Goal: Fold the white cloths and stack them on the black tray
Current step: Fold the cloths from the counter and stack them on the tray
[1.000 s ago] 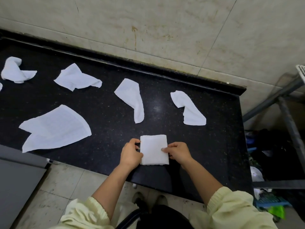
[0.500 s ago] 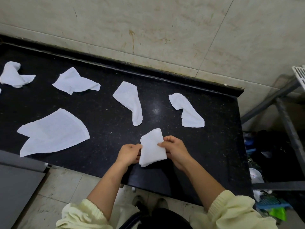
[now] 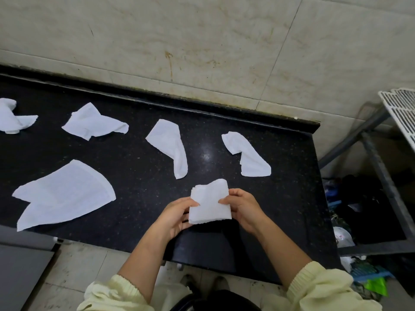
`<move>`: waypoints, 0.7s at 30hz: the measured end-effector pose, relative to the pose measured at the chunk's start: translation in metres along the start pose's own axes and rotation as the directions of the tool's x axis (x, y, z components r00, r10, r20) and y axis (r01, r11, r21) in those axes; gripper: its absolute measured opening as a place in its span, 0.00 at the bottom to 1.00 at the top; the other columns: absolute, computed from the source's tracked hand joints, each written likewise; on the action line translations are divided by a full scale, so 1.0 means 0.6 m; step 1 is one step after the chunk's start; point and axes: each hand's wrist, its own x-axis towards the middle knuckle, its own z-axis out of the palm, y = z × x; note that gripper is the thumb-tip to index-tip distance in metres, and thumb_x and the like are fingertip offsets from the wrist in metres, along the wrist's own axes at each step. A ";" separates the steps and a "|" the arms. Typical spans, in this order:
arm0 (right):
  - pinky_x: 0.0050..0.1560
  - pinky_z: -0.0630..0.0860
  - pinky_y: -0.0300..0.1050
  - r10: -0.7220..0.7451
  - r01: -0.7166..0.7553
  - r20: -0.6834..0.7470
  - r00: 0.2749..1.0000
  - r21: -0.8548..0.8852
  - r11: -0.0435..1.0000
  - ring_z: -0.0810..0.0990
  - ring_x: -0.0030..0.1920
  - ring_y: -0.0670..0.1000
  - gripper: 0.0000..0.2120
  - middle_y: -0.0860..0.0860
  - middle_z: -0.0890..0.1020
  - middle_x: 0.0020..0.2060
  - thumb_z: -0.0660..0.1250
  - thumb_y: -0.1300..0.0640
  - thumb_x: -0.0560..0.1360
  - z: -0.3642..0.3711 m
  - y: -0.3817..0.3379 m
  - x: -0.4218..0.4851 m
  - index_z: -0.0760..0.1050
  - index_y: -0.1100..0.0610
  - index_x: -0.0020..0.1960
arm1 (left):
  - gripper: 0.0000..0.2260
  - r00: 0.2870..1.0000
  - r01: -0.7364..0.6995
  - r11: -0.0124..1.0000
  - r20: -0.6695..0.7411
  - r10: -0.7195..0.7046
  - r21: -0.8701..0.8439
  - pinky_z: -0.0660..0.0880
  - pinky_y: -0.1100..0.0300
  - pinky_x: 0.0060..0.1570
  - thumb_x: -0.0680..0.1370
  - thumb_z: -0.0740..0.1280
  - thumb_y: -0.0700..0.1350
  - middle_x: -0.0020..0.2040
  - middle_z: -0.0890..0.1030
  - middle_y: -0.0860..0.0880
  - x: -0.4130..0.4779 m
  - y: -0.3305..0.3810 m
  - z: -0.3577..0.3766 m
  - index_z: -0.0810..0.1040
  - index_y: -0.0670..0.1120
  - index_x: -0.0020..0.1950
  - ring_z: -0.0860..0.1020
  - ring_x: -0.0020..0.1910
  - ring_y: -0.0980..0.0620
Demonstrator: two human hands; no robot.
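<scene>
A folded white cloth (image 3: 210,204) is held just above the black counter (image 3: 139,176) near its front edge. My left hand (image 3: 174,215) pinches its left side, thumb on top. My right hand (image 3: 243,208) pinches its right side. Several loose white cloths lie on the counter: a large flat cloth (image 3: 64,194) at the left, a crumpled cloth (image 3: 94,124) behind it, a cloth (image 3: 12,116) at the far left edge, a long cloth (image 3: 170,145) in the middle, and a cloth (image 3: 248,154) at the right. No black tray is in view.
A tiled wall (image 3: 202,41) rises behind the counter. To the right stands a grey metal rack (image 3: 381,167) with a white grid shelf (image 3: 402,108) and clutter below. A grey cabinet (image 3: 20,272) sits at the lower left. Tiled floor lies beneath me.
The folded cloth lay flat on the counter a second ago. Both hands have lifted it off the surface and now hold it tilted by its sides.
</scene>
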 end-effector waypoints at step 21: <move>0.47 0.81 0.50 -0.274 0.280 -0.254 0.927 -0.013 0.960 0.82 0.54 0.58 0.22 0.60 0.83 0.55 0.71 0.71 0.69 -0.215 -0.240 -0.131 0.74 0.61 0.62 | 0.16 0.874 -0.359 0.877 0.445 0.196 0.319 0.78 0.61 0.35 0.74 0.70 0.38 0.45 0.82 0.49 -0.041 0.223 0.303 0.77 0.49 0.60 0.78 0.38 0.53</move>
